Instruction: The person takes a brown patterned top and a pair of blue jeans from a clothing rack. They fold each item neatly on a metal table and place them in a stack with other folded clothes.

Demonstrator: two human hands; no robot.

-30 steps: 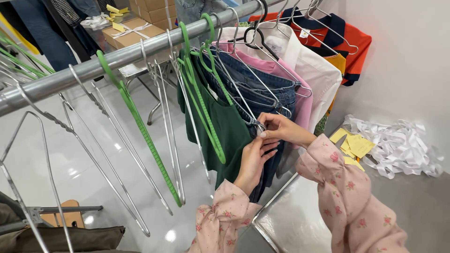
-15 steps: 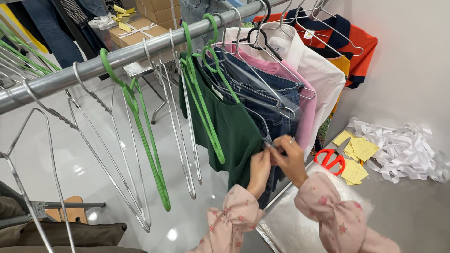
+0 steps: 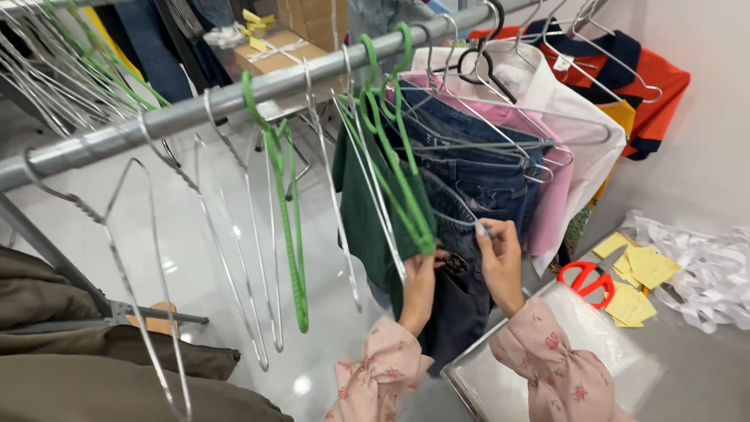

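Note:
A grey clothes rail (image 3: 195,109) crosses the view, hung with wire and green plastic hangers (image 3: 285,211). Dark blue jeans (image 3: 476,187) hang beside a dark green garment (image 3: 359,211). My left hand (image 3: 420,285) grips the jeans' fabric low down, near a pocket. Just to its right, my right hand (image 3: 500,262) pinches a small thing at the jeans' edge; I cannot tell what it is. Both sleeves are pink with a floral print.
Pink, white and orange tops (image 3: 578,101) hang further right. Red-handled scissors (image 3: 590,280), yellow paper slips (image 3: 644,270), white ribbon (image 3: 703,270) and a clear plastic bag (image 3: 594,344) lie on a grey surface at right. Cardboard boxes (image 3: 273,51) stand behind the rail; olive cloth (image 3: 94,375) lies lower left.
Both hands have moved lower on the jeans and the view has shifted, bringing the scissors and the plastic bag into sight. The green hangers have swung.

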